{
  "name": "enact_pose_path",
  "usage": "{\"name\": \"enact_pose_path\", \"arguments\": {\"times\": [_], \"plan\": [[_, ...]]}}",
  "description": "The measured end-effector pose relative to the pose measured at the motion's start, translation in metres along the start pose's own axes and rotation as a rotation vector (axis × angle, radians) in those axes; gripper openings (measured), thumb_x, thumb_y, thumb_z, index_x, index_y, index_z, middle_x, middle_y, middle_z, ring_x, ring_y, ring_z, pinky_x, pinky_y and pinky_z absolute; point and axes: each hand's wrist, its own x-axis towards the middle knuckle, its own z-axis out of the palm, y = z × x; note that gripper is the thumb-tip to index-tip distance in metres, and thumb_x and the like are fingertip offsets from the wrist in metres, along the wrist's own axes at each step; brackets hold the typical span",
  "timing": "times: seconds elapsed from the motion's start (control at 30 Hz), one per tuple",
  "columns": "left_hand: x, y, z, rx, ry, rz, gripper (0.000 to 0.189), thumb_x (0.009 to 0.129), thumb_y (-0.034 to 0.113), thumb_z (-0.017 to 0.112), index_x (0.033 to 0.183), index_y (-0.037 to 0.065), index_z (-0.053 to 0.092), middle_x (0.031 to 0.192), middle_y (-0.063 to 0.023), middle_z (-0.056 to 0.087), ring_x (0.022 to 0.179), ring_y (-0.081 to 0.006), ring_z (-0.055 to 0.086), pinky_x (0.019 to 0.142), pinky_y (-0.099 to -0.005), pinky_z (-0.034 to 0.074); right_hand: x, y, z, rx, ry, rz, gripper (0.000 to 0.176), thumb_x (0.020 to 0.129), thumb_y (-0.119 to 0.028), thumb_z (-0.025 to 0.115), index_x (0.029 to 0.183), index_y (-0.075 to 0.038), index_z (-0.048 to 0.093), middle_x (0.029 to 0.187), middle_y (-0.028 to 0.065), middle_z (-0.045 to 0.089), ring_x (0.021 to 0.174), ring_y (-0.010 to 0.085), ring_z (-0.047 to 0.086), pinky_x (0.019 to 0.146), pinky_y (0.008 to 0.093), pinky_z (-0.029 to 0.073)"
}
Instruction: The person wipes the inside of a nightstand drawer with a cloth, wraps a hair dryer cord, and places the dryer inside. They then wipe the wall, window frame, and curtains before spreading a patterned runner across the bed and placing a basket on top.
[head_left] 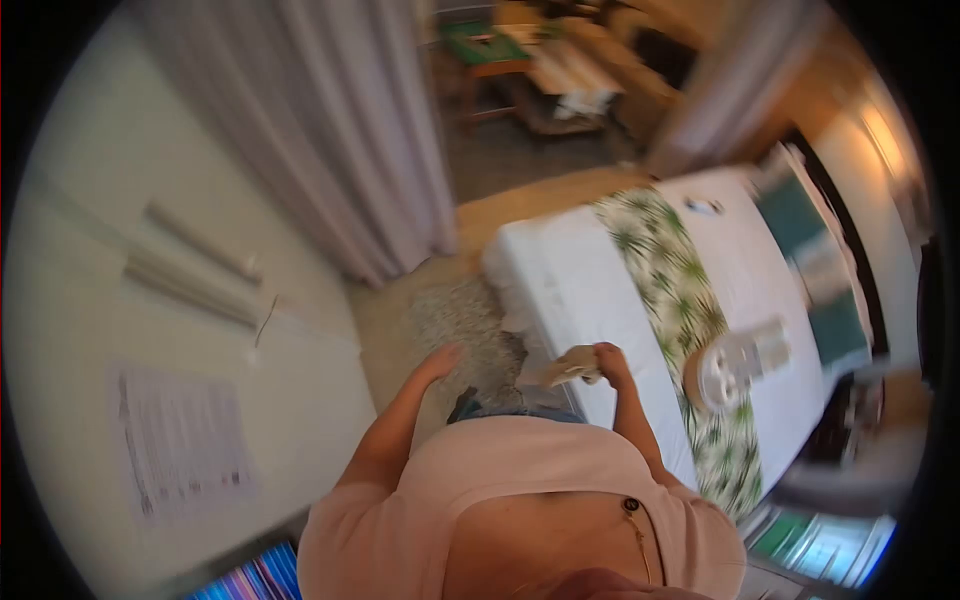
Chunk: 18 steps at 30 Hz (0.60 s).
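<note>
My right hand (608, 362) is closed on a crumpled beige cloth (568, 367), which hangs out to the left beside the near corner of the bed (570, 270). My left hand (440, 361) is held out over the grey shaggy rug (450, 315). Motion smears its fingers, and I see no object in it. The bed has a white cover and a leaf-patterned runner (665, 265) across it. On the runner stands a round tray (715, 375) with white items that are too blurred to name.
To the left is a pale wall with a printed sheet (185, 440) and long grey curtains (330, 130). Green and white pillows (800, 225) lie at the headboard. Beyond the bed are a green-topped table (485, 45) and a sofa (620, 50). Lit screens show at the bottom edge.
</note>
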Motion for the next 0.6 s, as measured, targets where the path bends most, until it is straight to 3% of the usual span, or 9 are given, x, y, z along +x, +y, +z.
{"name": "enact_pose_path", "arguments": {"times": [0.03, 0.07, 0.1, 0.17, 0.23, 0.33, 0.43, 0.47, 0.6], "plan": [[-0.008, -0.014, -0.004, -0.006, 0.061, 0.068, 0.041, 0.087, 0.032, 0.05, 0.114, 0.001, 0.054, 0.106, -0.0191, 0.06, 0.098, -0.0311, 0.057, 0.085, -0.0364, 0.044, -0.011, -0.034, 0.001, 0.033, -0.002, 0.075, 0.028, 0.086, -0.025, 0.048, 0.097, -0.002, 0.061, 0.08, 0.0067, 0.06, 0.066, 0.0156, 0.056, 0.057, 0.0308, 0.048], [-0.019, -0.017, -0.013, -0.093, 0.086, -0.037, 0.04, 0.087, 0.032, 0.05, 0.111, 0.001, 0.055, 0.103, -0.018, 0.06, 0.095, -0.03, 0.058, 0.083, -0.0363, 0.044, -0.007, -0.043, 0.001, 0.057, 0.021, 0.06, 0.03, 0.087, -0.026, 0.046, 0.099, -0.002, 0.06, 0.082, 0.007, 0.06, 0.07, 0.0158, 0.056, 0.061, 0.031, 0.048], [-0.027, -0.01, -0.024, -0.175, 0.092, -0.124, 0.038, 0.087, 0.031, 0.05, 0.109, 0.001, 0.056, 0.1, -0.0169, 0.061, 0.092, -0.029, 0.058, 0.081, -0.0361, 0.045, 0.01, -0.034, 0.001, 0.126, 0.034, -0.11, 0.033, 0.088, -0.029, 0.046, 0.101, -0.002, 0.059, 0.086, 0.0075, 0.06, 0.075, 0.0161, 0.057, 0.064, 0.0314, 0.049], [-0.031, -0.015, -0.044, -0.319, 0.139, -0.239, 0.035, 0.087, 0.029, 0.051, 0.105, 0.001, 0.057, 0.096, -0.0151, 0.062, 0.086, -0.0265, 0.059, 0.076, -0.0357, 0.045, 0.03, -0.042, -0.003, 0.157, 0.033, -0.125, 0.036, 0.091, -0.032, 0.045, 0.106, -0.001, 0.057, 0.091, 0.008, 0.06, 0.08, 0.016, 0.057, 0.071, 0.0316, 0.048], [-0.03, -0.033, -0.054, -0.455, 0.242, -0.32, 0.032, 0.086, 0.028, 0.051, 0.102, 0.001, 0.057, 0.092, -0.0136, 0.062, 0.083, -0.0237, 0.058, 0.072, -0.0352, 0.045, 0.041, -0.062, 0.001, 0.02, 0.128, -0.161, 0.038, 0.091, -0.03, 0.044, 0.103, 0.002, 0.059, 0.093, 0.0122, 0.063, 0.083, 0.0211, 0.059, 0.074, 0.0325, 0.047], [-0.02, -0.026, -0.075, -0.423, 0.414, -0.303, 0.03, 0.086, 0.026, 0.053, 0.103, 0.002, 0.058, 0.089, -0.0127, 0.062, 0.08, -0.0206, 0.057, 0.069, -0.0335, 0.045, 0.079, -0.067, 0.009, -0.575, 0.446, -0.596, 0.038, 0.091, -0.031, 0.044, 0.104, 0.001, 0.059, 0.095, 0.0149, 0.063, 0.085, 0.0267, 0.061, 0.074, 0.0348, 0.047], [-0.004, -0.009, -0.091, -0.551, 0.409, -0.294, 0.031, 0.086, 0.027, 0.053, 0.102, 0.002, 0.058, 0.09, -0.0123, 0.061, 0.078, -0.0192, 0.056, 0.068, -0.0319, 0.045, 0.097, -0.099, 0.024, -0.364, 0.477, -0.532, 0.037, 0.092, -0.031, 0.043, 0.104, 0.0, 0.059, 0.096, 0.0165, 0.063, 0.086, 0.0306, 0.061, 0.075, 0.037, 0.047], [0.004, -0.005, -0.094, -0.548, 0.406, -0.312, 0.031, 0.086, 0.027, 0.053, 0.103, 0.002, 0.058, 0.092, -0.0121, 0.061, 0.079, -0.0188, 0.056, 0.069, -0.0317, 0.045, 0.093, -0.122, 0.028, -0.316, 0.402, -0.357, 0.036, 0.093, -0.03, 0.043, 0.104, 0.0, 0.059, 0.092, 0.0148, 0.063, 0.085, 0.0275, 0.06, 0.077, 0.0354, 0.046], [0.036, 0.003, -0.107, -0.413, 0.324, -0.405, 0.033, 0.086, 0.026, 0.054, 0.111, 0.005, 0.057, 0.098, -0.0107, 0.061, 0.081, -0.017, 0.056, 0.069, -0.0305, 0.046, 0.151, -0.135, 0.038, -0.27, 0.301, -0.419, 0.034, 0.093, -0.031, 0.042, 0.105, -0.005, 0.06, 0.091, 0.0155, 0.064, 0.084, 0.0269, 0.061, 0.076, 0.0355, 0.046]]}}
